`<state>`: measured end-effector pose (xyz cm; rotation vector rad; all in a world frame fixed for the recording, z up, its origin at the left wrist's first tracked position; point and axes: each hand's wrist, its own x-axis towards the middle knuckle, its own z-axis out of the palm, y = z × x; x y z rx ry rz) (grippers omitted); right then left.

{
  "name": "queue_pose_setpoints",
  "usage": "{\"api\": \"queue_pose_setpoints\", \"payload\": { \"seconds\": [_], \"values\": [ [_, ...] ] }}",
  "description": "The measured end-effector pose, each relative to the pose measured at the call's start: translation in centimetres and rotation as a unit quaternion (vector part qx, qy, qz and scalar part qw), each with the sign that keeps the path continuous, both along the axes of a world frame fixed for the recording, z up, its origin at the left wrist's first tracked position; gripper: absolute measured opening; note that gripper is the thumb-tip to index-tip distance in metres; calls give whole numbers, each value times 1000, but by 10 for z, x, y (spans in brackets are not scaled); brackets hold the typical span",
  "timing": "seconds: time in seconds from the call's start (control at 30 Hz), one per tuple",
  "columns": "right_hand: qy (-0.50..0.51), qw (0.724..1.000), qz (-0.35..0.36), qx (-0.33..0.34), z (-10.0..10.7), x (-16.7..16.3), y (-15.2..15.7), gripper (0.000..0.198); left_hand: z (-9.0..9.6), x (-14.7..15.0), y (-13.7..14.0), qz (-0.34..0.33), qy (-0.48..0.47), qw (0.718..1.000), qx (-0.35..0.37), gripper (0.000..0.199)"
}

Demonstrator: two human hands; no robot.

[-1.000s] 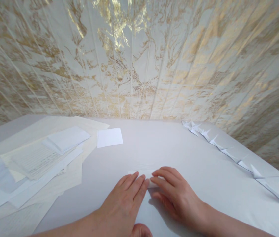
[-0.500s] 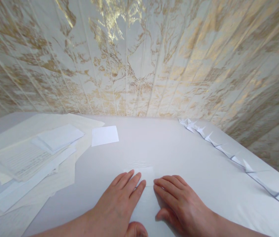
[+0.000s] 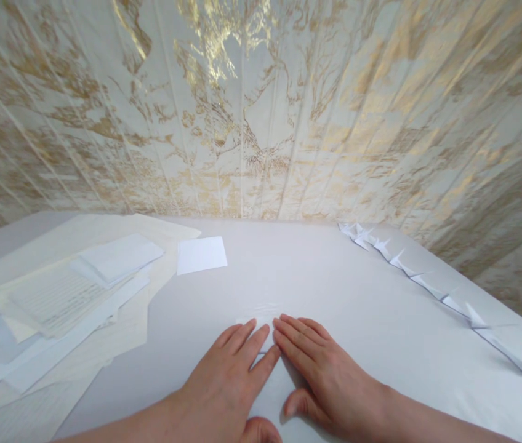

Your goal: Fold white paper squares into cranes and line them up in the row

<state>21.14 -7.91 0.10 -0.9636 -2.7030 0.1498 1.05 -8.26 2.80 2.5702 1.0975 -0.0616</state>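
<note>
A small piece of white paper [image 3: 263, 346] lies flat on the white tabletop, mostly covered by my two hands. My left hand [image 3: 240, 369] rests on its left part, fingers stretched out and pressing down. On its right part lies my right hand [image 3: 319, 363], flat with the fingers side by side and the thumb apart. The fingertips of both hands come close together over the paper. Its outer edges are hidden beneath them.
White paper squares [image 3: 202, 255] lie beyond my left hand. Loose sheets, some printed [image 3: 64, 295], spread over the left of the table [image 3: 307, 264]. Folded white paper shapes with pointed tips [image 3: 476, 317] line the right edge. A gold-patterned wall covering [image 3: 261, 123] stands behind.
My right hand has slid left onto the paper, its fingertips now beside my left hand's. The left hand stays nearly in place. The view has shifted slightly.
</note>
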Motion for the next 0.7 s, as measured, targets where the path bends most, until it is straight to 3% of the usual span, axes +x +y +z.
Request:
{"api": "queue_pose_setpoints", "payload": {
  "seconds": [0.4,0.7],
  "values": [
    [-44,999,-1,-7,4,1,1,74,14,-11,-3,-2,31,999,21,69],
    [-29,999,-7,-21,4,1,2,69,0,-20,-3,3,59,990,127,65]
  ]
}}
